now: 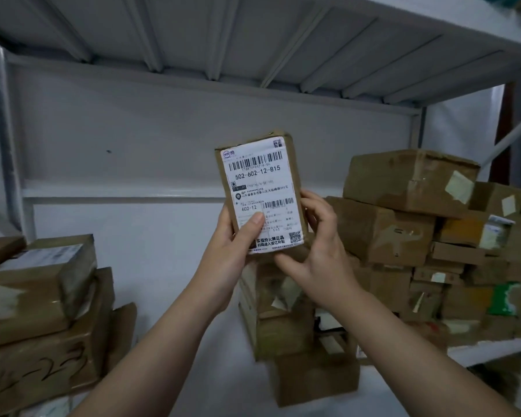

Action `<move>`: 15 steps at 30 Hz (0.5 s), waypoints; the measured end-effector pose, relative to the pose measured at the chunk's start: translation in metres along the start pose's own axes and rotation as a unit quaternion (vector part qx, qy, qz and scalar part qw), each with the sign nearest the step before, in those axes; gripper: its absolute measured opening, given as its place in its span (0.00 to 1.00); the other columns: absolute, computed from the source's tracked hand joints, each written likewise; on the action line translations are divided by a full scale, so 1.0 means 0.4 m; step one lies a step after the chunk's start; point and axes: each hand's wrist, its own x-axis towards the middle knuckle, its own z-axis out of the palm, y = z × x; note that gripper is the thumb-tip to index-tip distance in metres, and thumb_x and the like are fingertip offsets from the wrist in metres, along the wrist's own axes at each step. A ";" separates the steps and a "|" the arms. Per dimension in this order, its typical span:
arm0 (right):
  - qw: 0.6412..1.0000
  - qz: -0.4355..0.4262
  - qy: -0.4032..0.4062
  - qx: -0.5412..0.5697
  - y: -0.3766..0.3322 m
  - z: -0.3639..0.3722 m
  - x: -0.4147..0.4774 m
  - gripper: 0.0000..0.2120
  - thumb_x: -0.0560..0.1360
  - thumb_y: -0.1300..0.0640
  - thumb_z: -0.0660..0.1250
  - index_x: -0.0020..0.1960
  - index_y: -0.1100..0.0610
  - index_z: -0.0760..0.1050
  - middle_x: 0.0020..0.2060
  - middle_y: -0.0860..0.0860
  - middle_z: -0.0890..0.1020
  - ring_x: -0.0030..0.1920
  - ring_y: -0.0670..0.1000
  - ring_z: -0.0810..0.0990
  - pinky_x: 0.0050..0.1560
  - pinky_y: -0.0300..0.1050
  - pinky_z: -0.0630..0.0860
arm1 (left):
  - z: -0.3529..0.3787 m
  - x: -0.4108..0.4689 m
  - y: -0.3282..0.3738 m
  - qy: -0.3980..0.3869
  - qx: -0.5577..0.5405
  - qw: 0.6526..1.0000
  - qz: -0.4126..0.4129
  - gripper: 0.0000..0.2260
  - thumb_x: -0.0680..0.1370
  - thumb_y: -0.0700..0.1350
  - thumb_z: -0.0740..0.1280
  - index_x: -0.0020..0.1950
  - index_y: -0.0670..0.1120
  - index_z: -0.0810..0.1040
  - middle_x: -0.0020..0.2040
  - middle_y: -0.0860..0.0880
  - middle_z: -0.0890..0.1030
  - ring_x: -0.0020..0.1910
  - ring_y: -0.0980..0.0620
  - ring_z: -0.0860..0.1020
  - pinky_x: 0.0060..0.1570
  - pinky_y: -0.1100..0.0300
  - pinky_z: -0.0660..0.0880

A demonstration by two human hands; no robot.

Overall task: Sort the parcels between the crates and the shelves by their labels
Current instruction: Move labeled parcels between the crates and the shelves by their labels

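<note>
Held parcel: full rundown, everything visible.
The parcel is a small brown cardboard box, scuffed at its edges. It is held upright in front of the grey shelf, label facing the camera. A white shipping label covers nearly the whole face: barcodes, the code 502-602-12-815, a smaller 602-12, QR codes and Chinese print. The left hand grips its lower left side, thumb on the label. The right hand holds the lower right edge and the bottom.

We held the parcel [260,191] upright at centre, left hand [226,251] at its seven o'clock, right hand [319,260] at five. Stacked boxes [42,311] sat at eight, a taller pile [403,230] at four, a short stack [280,326] at six, the upper shelf [253,40] at twelve.
</note>
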 end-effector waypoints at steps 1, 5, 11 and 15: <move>1.000 -0.002 -0.002 0.003 -0.012 0.014 -0.001 0.37 0.68 0.57 0.76 0.67 0.48 0.56 0.72 0.56 0.62 0.71 0.52 0.65 0.69 0.50 0.68 | -0.016 -0.010 0.007 0.002 0.001 1.000 0.006 0.20 0.72 0.54 0.66 0.64 0.59 0.69 0.58 0.56 0.81 0.56 0.54 0.80 0.47 0.62 0.79; 1.000 0.002 -0.009 0.019 -0.055 0.067 -0.006 0.39 0.67 0.58 0.77 0.68 0.49 0.56 0.71 0.58 0.63 0.71 0.54 0.66 0.67 0.57 0.70 | -0.074 -0.050 0.035 0.016 0.039 0.999 0.015 0.19 0.73 0.55 0.66 0.63 0.61 0.69 0.58 0.57 0.81 0.56 0.56 0.80 0.47 0.64 0.78; 0.995 0.011 -0.013 0.094 -0.130 0.157 -0.029 0.43 0.69 0.56 0.77 0.73 0.48 0.53 0.69 0.53 0.67 0.67 0.49 0.71 0.63 0.51 0.75 | -0.161 -0.133 0.075 0.073 0.176 0.981 0.022 0.19 0.72 0.61 0.65 0.60 0.76 0.66 0.58 0.67 0.70 0.64 0.63 0.70 0.57 0.67 0.73; 0.983 0.082 -0.048 0.157 -0.175 0.225 -0.050 0.38 0.71 0.48 0.73 0.72 0.38 0.55 0.69 0.45 0.69 0.67 0.47 0.71 0.64 0.54 0.73 | -0.227 -0.216 0.088 0.089 0.231 0.968 0.034 0.25 0.73 0.59 0.68 0.68 0.68 0.64 0.63 0.64 0.71 0.58 0.70 0.71 0.48 0.77 0.71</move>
